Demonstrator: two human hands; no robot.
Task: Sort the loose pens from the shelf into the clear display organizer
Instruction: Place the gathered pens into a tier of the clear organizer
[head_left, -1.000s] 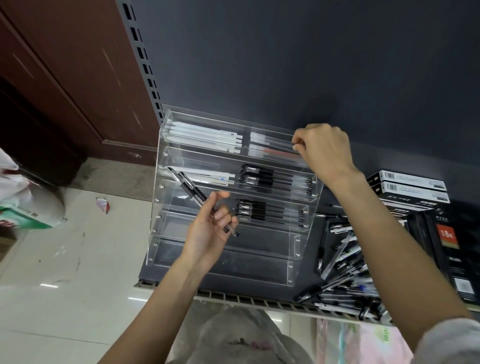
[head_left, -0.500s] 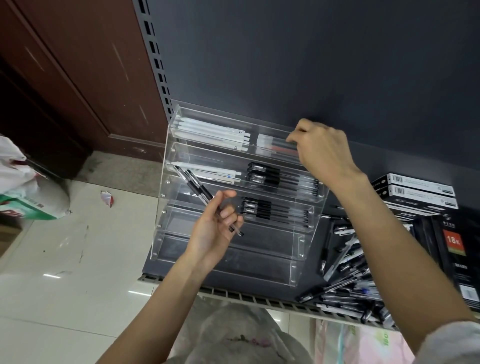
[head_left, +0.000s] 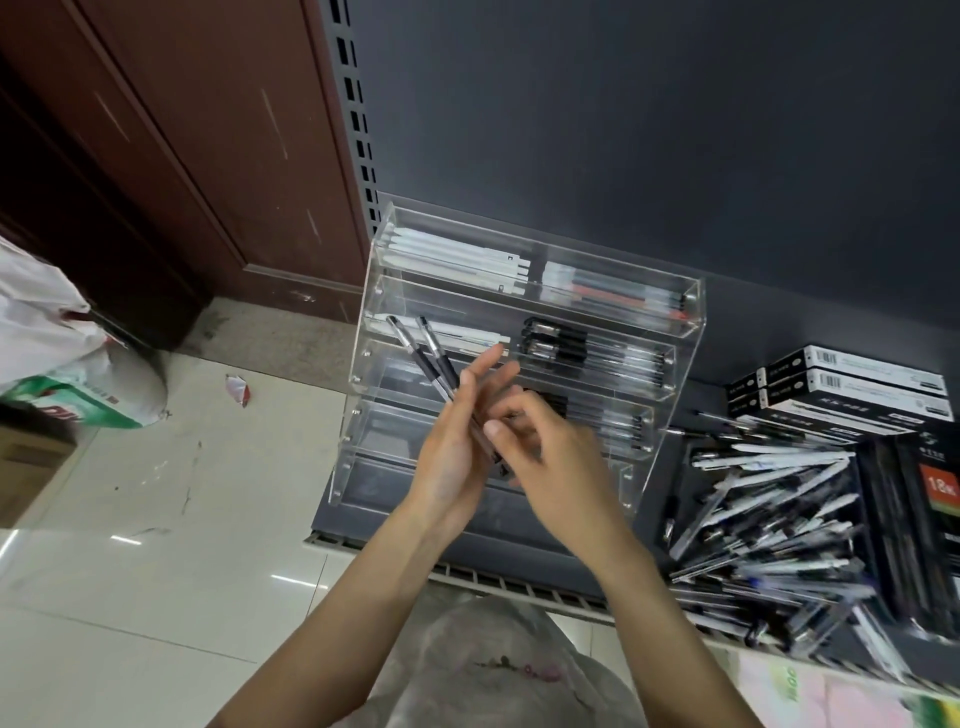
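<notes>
Holding: the left hand (head_left: 451, 447) keeps two dark pens (head_left: 427, 358) against its palm, fingers nearly straight and pointing up; the pens stick out above the fingertips, slanted to the upper left.
Right hand: the right hand (head_left: 550, 457) is just beside the left one, its thumb and bent fingers pinching the lower end of the held pens; it looks a little blurred.
Position of hands: both hands are in front of the middle tiers of the clear display organizer (head_left: 691, 312), not touching it as far as I can see.
Organizer: it stands on the dark shelf (head_left: 524, 566), with stepped tiers and a divider in the middle.
Top tier: white pens (head_left: 457, 254) lie on the left side, and clear pens with a red one (head_left: 618, 293) on the right side.
Second tier: some light pens on the left, partly hidden by the held pens; black-capped pens (head_left: 587, 348) on the right.
Third tier: more black-capped pens on the right, partly behind the right hand.
Lower tiers: what is inside I cannot tell.
Loose pens: a big mixed pile (head_left: 769, 525) lies on the shelf to the right of the organizer, near the shelf's front edge.
Boxes: black and white pen boxes (head_left: 852, 384) are stacked behind the pile, and a dark box with an orange label (head_left: 940, 488) is at the far right.
Floor: pale tiles, with a white and green bag (head_left: 67, 374) at the left.
</notes>
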